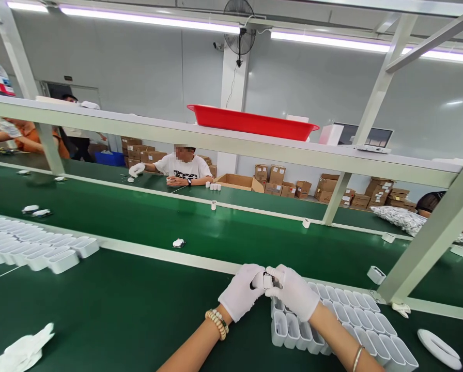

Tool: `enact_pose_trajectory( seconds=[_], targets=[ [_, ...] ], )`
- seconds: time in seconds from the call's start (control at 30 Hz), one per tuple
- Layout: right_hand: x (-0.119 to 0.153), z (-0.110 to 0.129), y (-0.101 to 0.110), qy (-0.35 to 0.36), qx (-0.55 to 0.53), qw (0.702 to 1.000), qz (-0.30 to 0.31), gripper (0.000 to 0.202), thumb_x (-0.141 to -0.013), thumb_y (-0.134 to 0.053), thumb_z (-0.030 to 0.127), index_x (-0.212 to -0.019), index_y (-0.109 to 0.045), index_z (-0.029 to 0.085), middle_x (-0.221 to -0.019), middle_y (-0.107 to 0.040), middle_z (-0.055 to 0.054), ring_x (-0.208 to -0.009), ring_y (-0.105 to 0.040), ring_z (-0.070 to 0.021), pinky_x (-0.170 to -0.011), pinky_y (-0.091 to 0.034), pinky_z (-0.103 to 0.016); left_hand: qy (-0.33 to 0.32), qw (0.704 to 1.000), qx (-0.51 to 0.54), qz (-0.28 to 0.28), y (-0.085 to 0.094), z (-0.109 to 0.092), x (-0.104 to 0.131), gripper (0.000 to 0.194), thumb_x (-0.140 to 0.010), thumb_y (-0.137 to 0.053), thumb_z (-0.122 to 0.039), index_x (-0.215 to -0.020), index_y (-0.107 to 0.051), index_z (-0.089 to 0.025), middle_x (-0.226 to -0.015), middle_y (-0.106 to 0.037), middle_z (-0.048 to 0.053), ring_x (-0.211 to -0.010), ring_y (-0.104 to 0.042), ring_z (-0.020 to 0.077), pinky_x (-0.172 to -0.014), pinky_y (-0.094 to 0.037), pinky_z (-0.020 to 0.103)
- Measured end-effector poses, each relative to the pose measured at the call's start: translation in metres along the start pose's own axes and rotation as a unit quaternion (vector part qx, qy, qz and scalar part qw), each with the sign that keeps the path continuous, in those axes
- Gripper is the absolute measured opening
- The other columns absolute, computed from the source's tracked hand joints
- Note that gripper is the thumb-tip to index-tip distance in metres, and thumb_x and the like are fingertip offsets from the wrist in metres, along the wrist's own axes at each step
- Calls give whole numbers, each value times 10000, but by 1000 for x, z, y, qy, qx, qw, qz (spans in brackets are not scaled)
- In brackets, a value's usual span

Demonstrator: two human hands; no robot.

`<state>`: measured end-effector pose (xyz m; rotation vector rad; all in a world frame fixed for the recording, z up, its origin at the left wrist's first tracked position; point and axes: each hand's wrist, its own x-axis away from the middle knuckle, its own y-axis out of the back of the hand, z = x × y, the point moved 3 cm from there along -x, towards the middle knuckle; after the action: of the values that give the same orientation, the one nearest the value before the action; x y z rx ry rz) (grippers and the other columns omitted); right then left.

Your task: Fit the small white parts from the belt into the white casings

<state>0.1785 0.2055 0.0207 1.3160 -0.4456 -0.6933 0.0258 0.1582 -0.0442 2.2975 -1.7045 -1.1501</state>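
My left hand point(241, 293) and my right hand point(293, 293), both in white gloves, meet over the green bench. Between their fingertips they grip a small white part point(268, 280) with some dark detail on it; the fingers hide much of it. Rows of open white plastic cups point(280, 330) stand just beneath and right of my right hand, partly covered by my forearm. On the green belt beyond lies a small white and black piece point(179, 243), apart from both hands.
More white cups point(63, 261) stand at left, near a loose white glove point(22, 351). A white oval ring point(440, 349) lies at right beside a slanted post point(429, 227). Overhead, a shelf carries a red tray point(250, 124). Across the belt sits a co-worker point(185, 168).
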Motion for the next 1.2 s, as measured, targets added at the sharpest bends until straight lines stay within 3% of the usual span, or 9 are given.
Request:
enact_pose_trajectory(
  seconds=[0.2, 0.4, 0.57, 0.73, 1.07, 1.2],
  targets=[
    [2, 3, 3, -29, 24, 998, -42, 827, -722, -864, 330, -1446, -500, 168, -1073, -656, -128, -942, -601, -300, -835, -485, -421, 6, 1000, 21, 0, 0, -1, 0, 451, -707, -643, -39, -1102, -691, -250, -1128, -713, 53, -1073, -655, 257, -1000, -525, 467],
    [8, 14, 8, 0, 53, 998, -32, 478, -742, -837, 436, -1131, -695, 197, -1027, -652, -93, -894, -598, -277, -765, -466, -373, 26, 998, 44, -29, 1, 6, 0, 407, -720, -741, -121, -1106, -660, -223, -1124, -704, 68, -1043, -672, 252, -970, -544, 459],
    [14, 26, 6, 13, 67, 998, -11, 518, -740, -815, 517, -1112, -673, 185, -1000, -639, -79, -861, -600, -265, -696, -455, -338, 17, 997, 57, -46, 2, 10, 3, 415, -737, -716, -115, -1129, -644, -230, -1154, -697, 70, -1068, -667, 244, -986, -534, 464],
    [17, 33, 8, 35, 83, 996, -3, 460, -769, -800, 491, -1060, -657, 164, -960, -635, -77, -844, -603, -252, -700, -446, -325, -1, 996, 61, -63, 3, 13, 6, 383, -763, -717, -182, -1136, -654, -246, -1147, -699, 73, -1079, -665, 261, -985, -532, 490],
    [20, 45, -5, 75, 70, 993, -61, 422, -822, -752, 459, -1058, -593, 147, -955, -638, -109, -845, -617, -270, -732, -455, -360, -18, 998, 3, -68, 10, 21, 9, 369, -796, -692, -278, -1159, -653, -223, -1177, -706, 117, -1112, -664, 306, -1001, -518, 535],
    [21, 49, -7, 88, 66, 992, -59, 516, -811, -756, 476, -1140, -598, 111, -1027, -656, -162, -882, -632, -312, -750, -470, -393, -12, 997, -31, -69, 14, 24, 12, 357, -819, -656, -299, -1164, -648, -208, -1196, -704, 133, -1133, -658, 319, -1016, -503, 555]
  ],
)
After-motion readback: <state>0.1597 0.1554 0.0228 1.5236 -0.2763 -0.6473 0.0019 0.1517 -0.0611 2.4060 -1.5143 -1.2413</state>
